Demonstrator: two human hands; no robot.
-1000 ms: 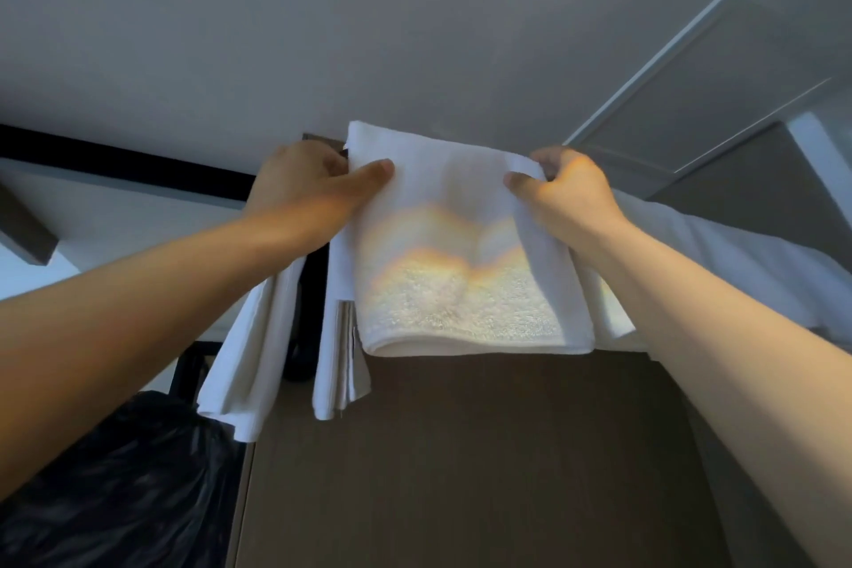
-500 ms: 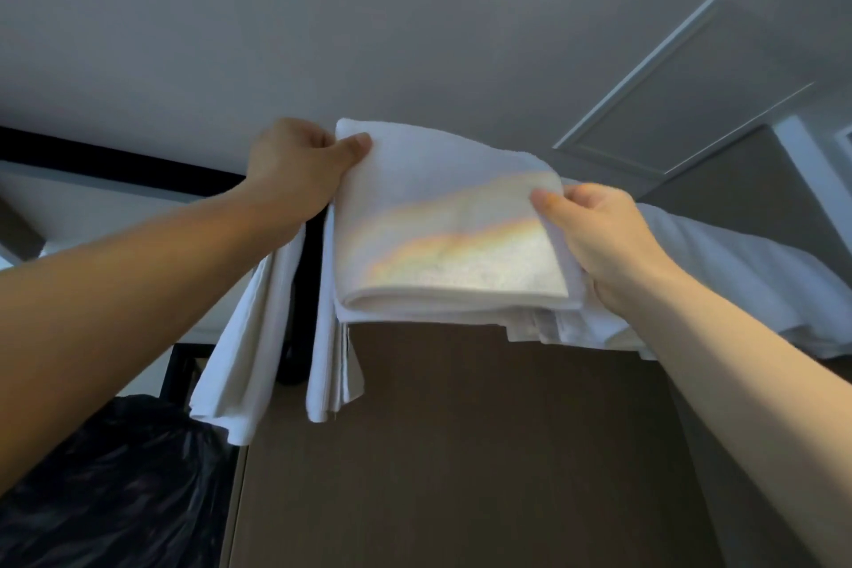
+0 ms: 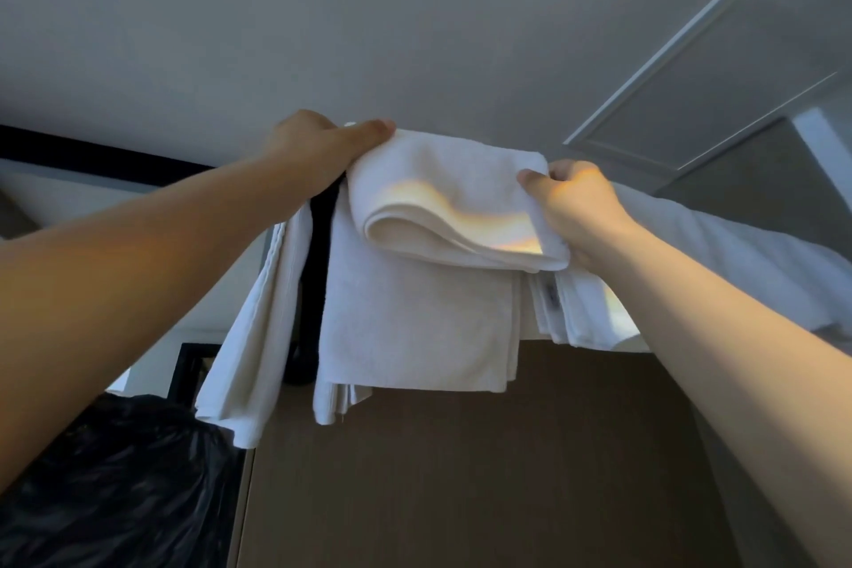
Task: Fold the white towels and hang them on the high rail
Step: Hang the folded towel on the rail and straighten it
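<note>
Both the left hand [image 3: 318, 148] and the right hand [image 3: 576, 208] grip one folded white towel [image 3: 442, 194] in the upper middle of the frame, each pinching one side of it. A second ago this towel hung flat toward the camera. Now its lower fold is lifted and shows its layers, and other hanging towels [image 3: 415, 323] appear below. I judge it is going onto the rail, which cloth hides.

Indoor housekeeping or utility corner: white towels [image 3: 415, 327] hung high under a plain ceiling [image 3: 369, 37] with access hatch [image 3: 701, 97], brown panelled wall [image 3: 461, 475], black bin bag [image 3: 115, 498].
</note>
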